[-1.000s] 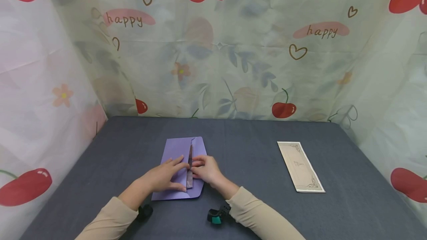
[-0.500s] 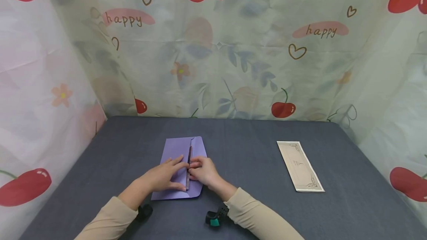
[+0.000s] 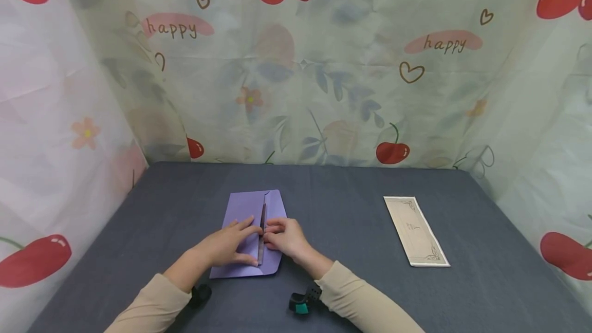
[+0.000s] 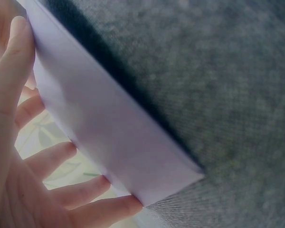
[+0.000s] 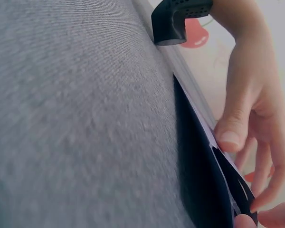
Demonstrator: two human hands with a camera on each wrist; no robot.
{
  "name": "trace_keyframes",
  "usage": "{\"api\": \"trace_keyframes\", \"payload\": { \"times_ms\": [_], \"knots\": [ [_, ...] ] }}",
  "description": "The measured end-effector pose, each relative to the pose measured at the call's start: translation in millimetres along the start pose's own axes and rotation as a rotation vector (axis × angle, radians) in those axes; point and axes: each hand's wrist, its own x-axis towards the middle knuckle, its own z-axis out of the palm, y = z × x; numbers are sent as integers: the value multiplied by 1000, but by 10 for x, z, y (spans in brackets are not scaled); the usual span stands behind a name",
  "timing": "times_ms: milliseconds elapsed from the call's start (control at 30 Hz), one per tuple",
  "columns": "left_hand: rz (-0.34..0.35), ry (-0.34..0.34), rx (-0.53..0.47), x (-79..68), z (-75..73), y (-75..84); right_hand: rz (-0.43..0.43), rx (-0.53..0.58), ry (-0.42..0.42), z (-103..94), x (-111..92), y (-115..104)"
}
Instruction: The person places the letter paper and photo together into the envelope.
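Note:
A purple envelope lies on the table, its flap spread out to the right. From its long opening a narrow dark strip of a card or paper shows; most of it is hidden inside. My left hand rests on the envelope body with fingers spread, their tips near the opening. My right hand is over the flap, its thumb and fingers spaced along the strip's edge and touching it. In the left wrist view the left fingers lie along the envelope's edge. The right wrist view has the right thumb by the strip.
A cream folded card with ornamental corners lies at the table's right. Dark grey cloth covers the table. A printed curtain closes off the back and sides. Black wrist devices hang beneath both forearms.
The dark strip has slid left, deeper into the envelope, so less of it shows. My right hand moved left with it, then slightly back right. The left hand stayed still.

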Motion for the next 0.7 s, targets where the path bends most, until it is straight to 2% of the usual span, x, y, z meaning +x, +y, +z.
{"api": "trace_keyframes", "payload": {
  "times_ms": [367, 500, 700],
  "knots": [
    [1, 1, 4, -7, -4, 3, -33, -20, -3, -292, -44, 26],
    [-14, -7, 3, -4, -4, 3, -40, -37, 26, -409, -61, 28],
    [1, 4, 4, -5, 4, -4, -23, -83, 80, -637, -99, 40]
  ]
}}
